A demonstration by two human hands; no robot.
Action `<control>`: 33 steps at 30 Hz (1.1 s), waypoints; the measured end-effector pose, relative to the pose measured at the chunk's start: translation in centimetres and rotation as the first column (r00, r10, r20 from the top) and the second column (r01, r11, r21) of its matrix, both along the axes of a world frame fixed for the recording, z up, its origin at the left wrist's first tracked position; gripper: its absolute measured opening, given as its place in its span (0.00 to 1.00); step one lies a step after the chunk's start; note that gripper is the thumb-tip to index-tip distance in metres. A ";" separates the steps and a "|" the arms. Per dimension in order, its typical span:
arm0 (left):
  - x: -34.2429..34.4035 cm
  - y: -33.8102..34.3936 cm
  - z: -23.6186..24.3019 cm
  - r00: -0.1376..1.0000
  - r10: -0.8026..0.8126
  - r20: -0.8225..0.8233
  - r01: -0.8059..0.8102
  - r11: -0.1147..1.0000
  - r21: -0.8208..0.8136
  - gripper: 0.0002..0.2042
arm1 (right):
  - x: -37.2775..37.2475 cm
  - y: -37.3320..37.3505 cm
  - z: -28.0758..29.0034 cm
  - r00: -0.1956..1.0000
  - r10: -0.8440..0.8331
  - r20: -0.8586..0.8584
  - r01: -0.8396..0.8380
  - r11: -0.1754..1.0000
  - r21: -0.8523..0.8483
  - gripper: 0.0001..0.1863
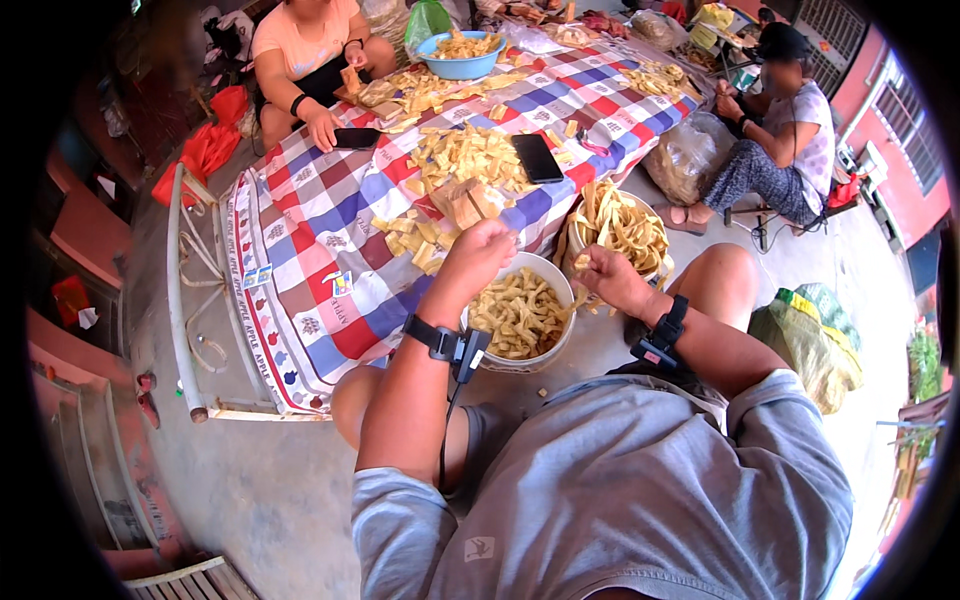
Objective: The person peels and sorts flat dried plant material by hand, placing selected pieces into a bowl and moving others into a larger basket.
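2 bare hands work above a white bucket [522, 367] that is filled partway with short, pale yellow strips [518, 312]. The right hand [615, 282] is pinching a small pale yellow piece [582, 262] between thumb and fingertips, near the bucket's right edge. The left hand [488, 248] is curled, fingers bent inward, near the bucket's far rim; whether it grips anything I cannot tell, since its back hides the palm. Just past it, on the table edge, lies 1 brown wood-like block [468, 203]; whether the hand touches the block is unclear. Each wrist wears 1 black strap, the left strap [432, 338] with a cable running down from its device and the right strap [664, 332] with a small unit.

Just beyond the right hand rises a heap of long, flat yellow strips [622, 225]. Loose cut pieces [470, 158] spread over the checked tablecloth [370, 225], with 2 black smartphones among or near them: 1 [538, 158] beside the pieces and 1 [357, 138] under a co-worker's hand [322, 130]. Farther along the table, a blue basin [462, 68] holds more yellow strips. At the right, a second co-worker [785, 140] in a dark cap sits near a clear plastic bag [688, 158]. A yellow-green sack [810, 345] stands on the floor.
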State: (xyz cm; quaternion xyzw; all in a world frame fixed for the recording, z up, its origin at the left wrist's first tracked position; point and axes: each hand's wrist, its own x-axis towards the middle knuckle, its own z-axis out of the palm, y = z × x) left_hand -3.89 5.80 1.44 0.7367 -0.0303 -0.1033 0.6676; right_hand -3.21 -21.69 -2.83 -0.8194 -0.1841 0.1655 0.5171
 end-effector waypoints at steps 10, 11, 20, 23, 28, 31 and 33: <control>-2.8 -2.8 2.1 0.959 -0.251 0.129 0.276 0.931 -0.238 0.24 | -1.3 5.2 9.9 1.000 -0.028 -0.014 0.031 0.946 0.322 0.06; -3.0 -2.8 2.8 0.955 -0.266 0.130 0.291 0.924 -0.250 0.24 | -0.9 5.4 10.5 1.000 -0.017 0.005 0.014 0.932 0.363 0.06; -2.5 -2.0 2.3 0.970 -0.205 0.134 0.239 0.914 -0.329 0.16 | 0.2 4.4 13.6 0.982 -0.082 0.171 0.050 0.982 0.183 0.04; -3.2 -2.1 3.7 0.979 -0.144 0.143 0.187 0.913 -0.363 0.14 | 0.2 3.0 13.5 0.971 -0.171 -0.167 0.207 0.950 0.233 0.04; -3.4 -2.5 4.5 0.956 -0.191 0.223 0.257 0.911 -0.321 0.06 | 0.8 2.4 13.9 0.928 -0.125 -0.352 0.290 0.835 0.468 0.03; -3.7 -2.8 5.6 0.942 -0.220 0.255 0.271 0.945 -0.185 0.11 | 0.7 2.7 14.3 0.932 -0.066 -0.356 0.269 0.784 0.560 0.07; -3.6 -3.0 5.9 0.934 -0.236 0.268 0.273 0.956 -0.109 0.16 | 0.1 2.8 15.1 0.930 -0.029 -0.367 0.261 0.755 0.602 0.07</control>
